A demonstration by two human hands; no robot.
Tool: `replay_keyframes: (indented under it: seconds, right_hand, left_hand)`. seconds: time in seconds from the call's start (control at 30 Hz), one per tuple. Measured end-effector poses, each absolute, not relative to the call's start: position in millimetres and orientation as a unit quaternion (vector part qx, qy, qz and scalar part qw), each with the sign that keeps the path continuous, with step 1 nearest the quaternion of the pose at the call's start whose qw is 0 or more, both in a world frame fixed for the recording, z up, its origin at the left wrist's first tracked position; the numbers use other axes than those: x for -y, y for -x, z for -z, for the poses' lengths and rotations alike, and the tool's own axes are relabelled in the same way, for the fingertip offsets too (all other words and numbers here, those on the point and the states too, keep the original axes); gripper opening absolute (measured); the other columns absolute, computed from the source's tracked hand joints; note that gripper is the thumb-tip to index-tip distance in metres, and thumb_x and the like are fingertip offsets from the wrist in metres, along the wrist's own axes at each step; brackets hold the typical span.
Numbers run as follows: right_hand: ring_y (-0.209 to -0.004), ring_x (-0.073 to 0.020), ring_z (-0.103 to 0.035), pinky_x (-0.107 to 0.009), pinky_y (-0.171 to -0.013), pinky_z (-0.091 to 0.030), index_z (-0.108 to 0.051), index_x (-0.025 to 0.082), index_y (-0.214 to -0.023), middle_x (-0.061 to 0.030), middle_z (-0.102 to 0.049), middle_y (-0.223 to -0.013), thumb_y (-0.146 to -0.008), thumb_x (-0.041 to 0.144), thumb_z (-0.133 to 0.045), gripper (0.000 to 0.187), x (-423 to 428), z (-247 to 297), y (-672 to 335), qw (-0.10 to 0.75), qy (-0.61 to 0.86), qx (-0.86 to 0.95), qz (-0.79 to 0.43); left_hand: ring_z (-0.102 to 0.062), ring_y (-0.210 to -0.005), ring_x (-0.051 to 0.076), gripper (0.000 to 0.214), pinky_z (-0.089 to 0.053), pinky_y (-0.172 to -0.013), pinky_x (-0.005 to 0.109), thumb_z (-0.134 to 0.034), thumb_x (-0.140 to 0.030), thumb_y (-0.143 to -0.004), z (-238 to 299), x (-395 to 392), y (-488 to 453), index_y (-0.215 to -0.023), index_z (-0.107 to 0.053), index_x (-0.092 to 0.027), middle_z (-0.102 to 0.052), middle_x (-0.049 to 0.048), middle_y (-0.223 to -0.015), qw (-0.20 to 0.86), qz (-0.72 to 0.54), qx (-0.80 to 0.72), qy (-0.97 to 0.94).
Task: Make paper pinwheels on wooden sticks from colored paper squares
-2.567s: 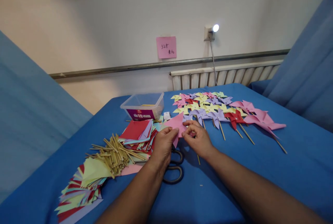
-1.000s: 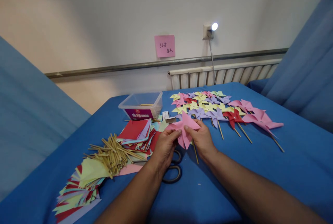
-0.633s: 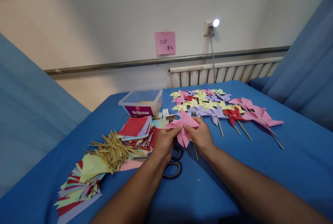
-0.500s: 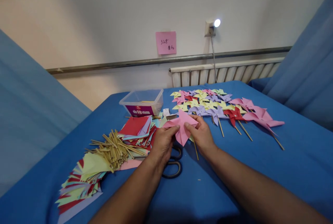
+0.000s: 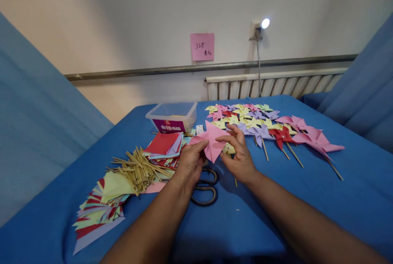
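Observation:
A pink paper pinwheel head [image 5: 211, 143], partly folded, is held up over the blue table [image 5: 276, 198] between both hands. My left hand [image 5: 190, 163] pinches its left side with thumb and fingers closed. At its right edge, my right hand [image 5: 240, 156] touches the paper with its fingers partly spread. Black scissors [image 5: 205, 190] lie on the cloth just under the hands. A thin wooden stick [image 5: 235, 181] pokes out below my right hand.
Finished pinwheels on sticks [image 5: 264, 127] lie in rows at the back right. A pile of wooden sticks [image 5: 138, 170] rests on stacked coloured paper squares [image 5: 164, 149], with cut paper triangles [image 5: 98, 210] at front left. A clear plastic box [image 5: 172, 116] stands behind.
The pink paper has gone from a flat piece to a folded pinwheel shape. Both hands and the paper have shifted slightly up and away, and my right fingers have spread.

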State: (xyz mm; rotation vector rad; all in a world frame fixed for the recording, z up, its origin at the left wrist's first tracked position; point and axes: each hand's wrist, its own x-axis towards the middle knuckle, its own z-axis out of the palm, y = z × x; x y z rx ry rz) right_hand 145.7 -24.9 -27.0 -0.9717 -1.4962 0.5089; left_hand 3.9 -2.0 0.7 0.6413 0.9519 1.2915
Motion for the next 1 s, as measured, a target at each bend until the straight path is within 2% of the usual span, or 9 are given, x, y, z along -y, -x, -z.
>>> replay_keyframes:
  seconds: [0.1, 0.23, 0.53, 0.67, 0.83, 1.0]
  right_hand:
    - [-0.138, -0.027, -0.034, -0.047, -0.115, -0.028, -0.069, 0.028, -0.097, -0.0051, -0.038, -0.143, -0.072, 0.017, -0.069, 0.027, 26.0, 25.9, -145.0, 0.595, 0.408, 0.658, -0.217]
    - [-0.133, -0.0263, -0.042, -0.046, -0.113, -0.031, -0.07, 0.025, -0.084, -0.0066, -0.046, -0.136, -0.078, 0.03, -0.071, 0.008, 24.6, 26.5, -145.6, 0.602, 0.412, 0.644, -0.231]
    - [-0.114, -0.0248, -0.057, -0.044, -0.102, -0.04, -0.066, 0.022, -0.07, -0.0088, -0.061, -0.116, -0.079, 0.034, -0.07, 0.016, 18.5, 31.5, -146.9, 0.622, 0.444, 0.583, -0.276]
    - [-0.11, -0.0252, -0.059, -0.042, -0.096, -0.044, -0.065, 0.022, -0.068, -0.0088, -0.062, -0.113, -0.077, 0.038, -0.072, 0.019, 16.6, 34.2, -147.3, 0.621, 0.452, 0.573, -0.286]
    - [-0.108, -0.0259, -0.059, -0.04, -0.091, -0.045, -0.065, 0.022, -0.065, -0.0091, -0.063, -0.111, -0.076, 0.04, -0.072, 0.022, 15.6, 34.3, -147.8, 0.617, 0.459, 0.564, -0.3]
    - [-0.105, -0.025, -0.06, -0.039, -0.091, -0.044, -0.065, 0.021, -0.064, -0.009, -0.064, -0.11, -0.076, 0.039, -0.071, 0.023, 15.5, 32.8, -148.4, 0.617, 0.464, 0.559, -0.303]
  left_hand:
    - [-0.062, -0.063, 0.015, 0.025, -0.049, -0.06, 0.026, -0.084, -0.018, -0.053, -1.3, 3.1, -4.1, -0.074, -0.072, -0.011, -0.071, 0.0042, -0.07, 0.649, -0.569, -0.415, -0.287]
    - [-0.059, -0.06, 0.013, 0.023, -0.048, -0.058, 0.025, -0.084, -0.018, -0.052, -1.8, 5.0, -5.4, -0.07, -0.071, -0.011, -0.069, 0.0025, -0.065, 0.658, -0.556, -0.416, -0.291]
    - [-0.055, -0.056, 0.011, 0.019, -0.043, -0.056, 0.024, -0.083, -0.021, -0.056, 5.2, 6.1, -9.9, -0.06, -0.067, -0.012, -0.063, 0.0015, -0.058, 0.648, -0.542, -0.415, -0.337]
    - [-0.055, -0.056, 0.012, 0.019, -0.042, -0.056, 0.025, -0.082, -0.022, -0.055, 7.4, 5.2, -10.6, -0.063, -0.068, -0.012, -0.063, 0.0023, -0.06, 0.644, -0.537, -0.422, -0.344]
    - [-0.047, -0.049, 0.009, 0.02, -0.036, -0.05, 0.022, -0.082, -0.021, -0.054, 3.9, 9.0, -13.0, -0.055, -0.064, -0.013, -0.056, -0.0015, -0.052, 0.624, -0.533, -0.437, -0.368]
    - [-0.051, -0.053, 0.009, 0.022, -0.039, -0.055, 0.022, -0.084, -0.022, -0.052, 2.2, 11.7, -14.5, -0.057, -0.064, -0.014, -0.06, -0.0007, -0.057, 0.636, -0.534, -0.425, -0.361]
